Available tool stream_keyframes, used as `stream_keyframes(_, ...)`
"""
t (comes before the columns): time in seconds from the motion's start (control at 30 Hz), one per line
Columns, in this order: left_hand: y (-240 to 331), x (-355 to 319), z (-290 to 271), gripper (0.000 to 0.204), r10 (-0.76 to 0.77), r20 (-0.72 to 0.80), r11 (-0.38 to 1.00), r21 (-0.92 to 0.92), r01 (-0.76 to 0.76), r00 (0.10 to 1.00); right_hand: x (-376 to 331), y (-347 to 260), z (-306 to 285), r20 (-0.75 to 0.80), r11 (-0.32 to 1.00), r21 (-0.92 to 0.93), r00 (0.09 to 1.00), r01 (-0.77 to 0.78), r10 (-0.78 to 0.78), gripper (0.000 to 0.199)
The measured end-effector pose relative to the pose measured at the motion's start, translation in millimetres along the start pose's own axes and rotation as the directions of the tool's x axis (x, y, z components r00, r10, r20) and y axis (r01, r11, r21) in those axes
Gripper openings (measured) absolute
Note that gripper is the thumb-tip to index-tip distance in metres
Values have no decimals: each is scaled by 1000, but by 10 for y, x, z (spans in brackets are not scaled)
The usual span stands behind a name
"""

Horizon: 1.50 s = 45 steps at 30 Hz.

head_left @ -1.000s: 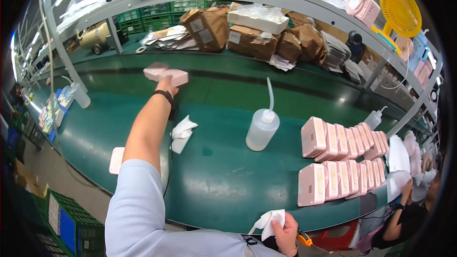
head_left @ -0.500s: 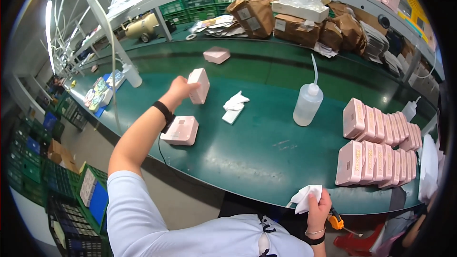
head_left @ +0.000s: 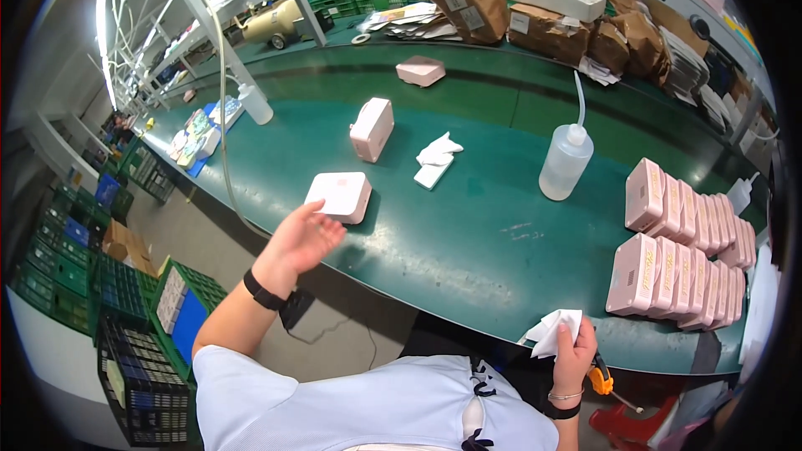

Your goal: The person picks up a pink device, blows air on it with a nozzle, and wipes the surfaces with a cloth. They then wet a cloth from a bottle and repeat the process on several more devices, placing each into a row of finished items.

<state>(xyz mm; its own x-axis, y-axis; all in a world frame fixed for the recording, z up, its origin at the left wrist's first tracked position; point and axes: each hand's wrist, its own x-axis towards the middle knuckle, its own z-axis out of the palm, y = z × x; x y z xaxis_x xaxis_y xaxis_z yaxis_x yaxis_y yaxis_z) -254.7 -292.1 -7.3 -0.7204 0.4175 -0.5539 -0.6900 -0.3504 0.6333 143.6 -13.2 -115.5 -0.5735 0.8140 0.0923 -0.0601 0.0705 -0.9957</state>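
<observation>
My left hand (head_left: pixel 307 238) is open, palm turned up, at the near edge of the green table. Its fingertips are at the near side of a pink box-shaped device (head_left: pixel 341 197) lying flat; I cannot tell whether they touch it. Beyond that, a second pink device (head_left: pixel 373 129) stands upright on its edge. My right hand (head_left: pixel 576 349) pinches a folded white cloth (head_left: pixel 556 333) at the table's front edge. Between the hands, farther back, a crumpled white cloth (head_left: pixel 439 150) rests on a small white block (head_left: pixel 433 173).
A clear squeeze bottle (head_left: pixel 565 167) stands right of centre. Two rows of pink devices (head_left: pixel 643 271) fill the right end. Another pink device (head_left: pixel 420 71) sits on the darker strip behind. An orange-handled tool (head_left: pixel 600 379) hangs by my right hand. Green crates (head_left: pixel 180 317) stand lower left.
My left hand has let go of the upright pink device and drawn back toward me to the flat one. My right hand still holds the cloth. The whole view has shifted slightly.
</observation>
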Motion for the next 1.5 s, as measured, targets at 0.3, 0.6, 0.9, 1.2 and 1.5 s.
stream_keyframes(0.3,-248,638,-32,59,-32,-66,995,-99,25,997,-32,-9,5,-49,999,38,999,1,1,18)
stream_keyframes(0.6,657,1091,-210,50,431,-47,768,544,-339,901,-52,-146,42,-49,998,56,999,-13,16,17)
stream_keyframes(0.9,780,1625,396,60,671,136,362,798,-482,729,-33,22,21,-16,997,-74,1000,16,-17,21)
stream_keyframes(1.2,286,1046,1026,52,603,316,488,580,-652,732,-8,-49,22,-70,993,-114,997,13,-21,14)
stream_keyframes(1.5,-769,2260,2809,65,-242,181,928,331,173,953,21,-76,-48,-39,996,30,995,-86,87,18)
